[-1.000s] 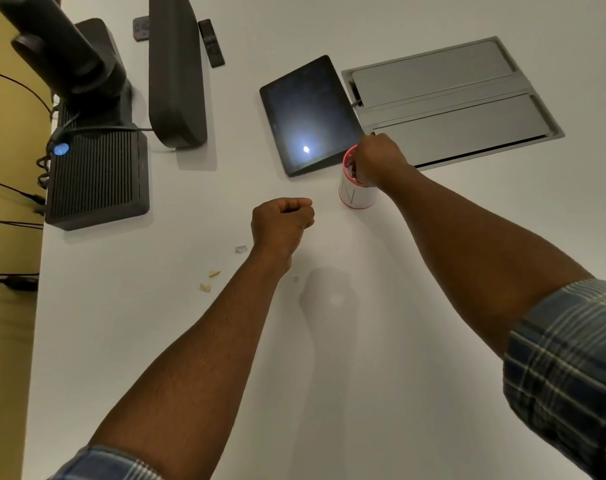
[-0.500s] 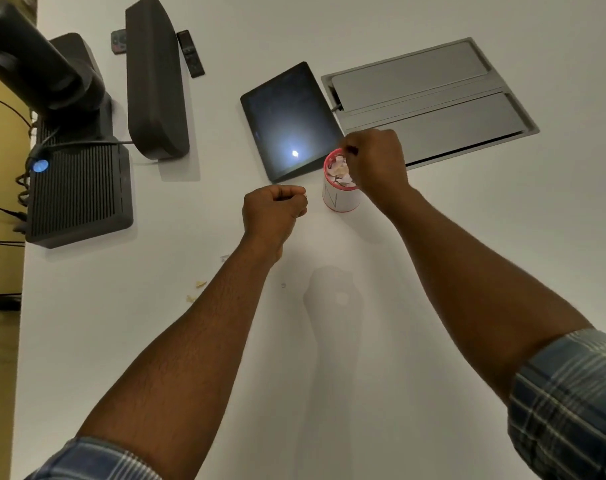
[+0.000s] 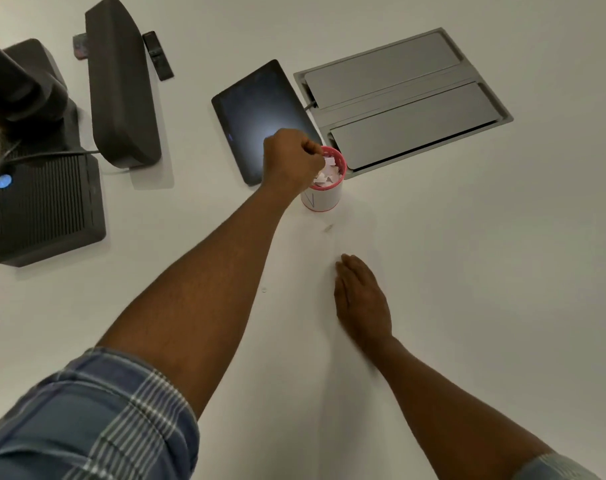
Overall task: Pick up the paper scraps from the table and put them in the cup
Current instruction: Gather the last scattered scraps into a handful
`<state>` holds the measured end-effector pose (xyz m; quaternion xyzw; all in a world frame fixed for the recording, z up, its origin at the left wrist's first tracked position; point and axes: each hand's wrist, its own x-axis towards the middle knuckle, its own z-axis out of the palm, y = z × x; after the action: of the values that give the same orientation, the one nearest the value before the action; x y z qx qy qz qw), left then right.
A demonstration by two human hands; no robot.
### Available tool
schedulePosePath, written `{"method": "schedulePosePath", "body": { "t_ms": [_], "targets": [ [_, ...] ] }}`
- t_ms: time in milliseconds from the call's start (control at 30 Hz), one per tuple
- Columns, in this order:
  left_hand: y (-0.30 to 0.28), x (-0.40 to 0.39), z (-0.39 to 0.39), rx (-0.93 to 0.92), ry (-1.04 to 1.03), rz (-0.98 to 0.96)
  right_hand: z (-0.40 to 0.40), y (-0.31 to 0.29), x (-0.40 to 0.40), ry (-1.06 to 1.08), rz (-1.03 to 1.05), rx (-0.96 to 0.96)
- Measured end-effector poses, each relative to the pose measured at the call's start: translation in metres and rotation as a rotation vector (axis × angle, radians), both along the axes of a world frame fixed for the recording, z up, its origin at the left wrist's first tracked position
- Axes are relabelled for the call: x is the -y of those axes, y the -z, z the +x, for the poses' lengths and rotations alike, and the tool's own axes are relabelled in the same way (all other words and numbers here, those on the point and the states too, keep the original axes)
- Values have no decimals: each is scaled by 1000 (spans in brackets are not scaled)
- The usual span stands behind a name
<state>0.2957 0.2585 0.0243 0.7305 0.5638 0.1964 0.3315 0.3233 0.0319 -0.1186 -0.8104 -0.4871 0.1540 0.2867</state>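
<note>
On the white table (image 3: pixel 468 271) the cup (image 3: pixel 324 194), white with a pink rim, stands near the middle, with a dark tablet (image 3: pixel 256 116) touching or just beside it at 10 o'clock and a grey hatch (image 3: pixel 405 98) just beyond it at 1 o'clock. A black speaker (image 3: pixel 121 84), a remote (image 3: pixel 158 55) and a ribbed black box (image 3: pixel 48 206) lie well off at 9 to 10 o'clock; none of them blocks the cup. White scraps (image 3: pixel 326 174) fill the cup to the brim, and one tiny fleck (image 3: pixel 264 290) lies on the table at the cup's 7 o'clock. Half a second ago the right hand was over the cup and the left hovered as a fist beside it; now they have swapped. The left hand (image 3: pixel 291 161) is over the rim from 9 o'clock, fingers curled, fingertips pinching a scrap above the pile. The right hand (image 3: pixel 360 299) lies flat at the cup's 5 o'clock, fingers straight and together, holding nothing.
</note>
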Motion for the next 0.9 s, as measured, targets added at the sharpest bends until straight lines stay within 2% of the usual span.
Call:
{"method": "schedulePosePath", "body": {
  "t_ms": [67,200,333,400,533,767,900],
  "targets": [
    [1,-3,9,-180,139,90,-1,1,-2,-15,-20,39],
    [0,0,23,-427,361,157,-2,-3,-3,-66,-97,126],
    [0,8,24,-582,536,179,-3,-3,-4,-113,-163,172],
    [-3,12,23,-604,553,187,-3,-4,-5,-114,-166,170],
    [-20,22,12,-503,453,210,-2,-7,-5,-123,-188,155],
    [0,53,-92,-43,43,243,0,-9,-5,-141,-197,108],
    [27,79,-165,-78,-60,177,4,-16,-10,-145,-161,68]
  ]
}}
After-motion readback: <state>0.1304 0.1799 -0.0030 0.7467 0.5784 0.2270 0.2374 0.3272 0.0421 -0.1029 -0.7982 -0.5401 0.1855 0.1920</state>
